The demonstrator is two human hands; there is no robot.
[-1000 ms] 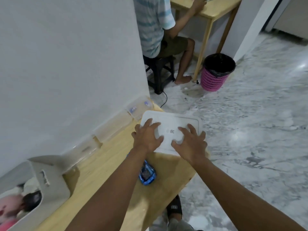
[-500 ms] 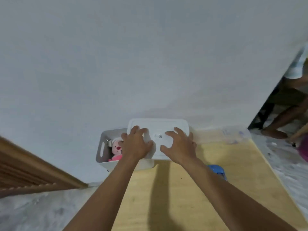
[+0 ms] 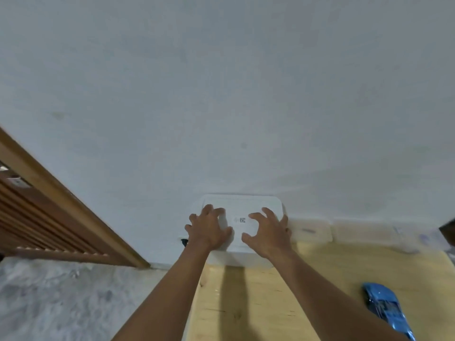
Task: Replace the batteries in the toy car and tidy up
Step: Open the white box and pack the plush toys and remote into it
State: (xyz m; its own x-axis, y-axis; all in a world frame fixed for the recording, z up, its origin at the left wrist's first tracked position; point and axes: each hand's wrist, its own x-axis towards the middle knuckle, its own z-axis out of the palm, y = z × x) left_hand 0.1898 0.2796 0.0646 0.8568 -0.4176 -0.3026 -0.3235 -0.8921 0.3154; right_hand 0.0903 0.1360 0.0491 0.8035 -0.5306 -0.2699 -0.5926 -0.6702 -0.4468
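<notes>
Your left hand [image 3: 209,230] and right hand [image 3: 268,233], both splayed open, cover the lid [image 3: 242,202]; press both ends evenly.

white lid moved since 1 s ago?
Yes. The white lid went left along the wooden table, from beside the clear boxes at the wall onto the white bin, which it now covers.

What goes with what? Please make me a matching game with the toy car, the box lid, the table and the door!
Things:
1. toy car
2. box lid
3. table
4. door

Colours:
A. white
B. blue
C. dark brown
D. pale yellow wood

Pairs: 1-B, 2-A, 3-D, 4-C
</notes>
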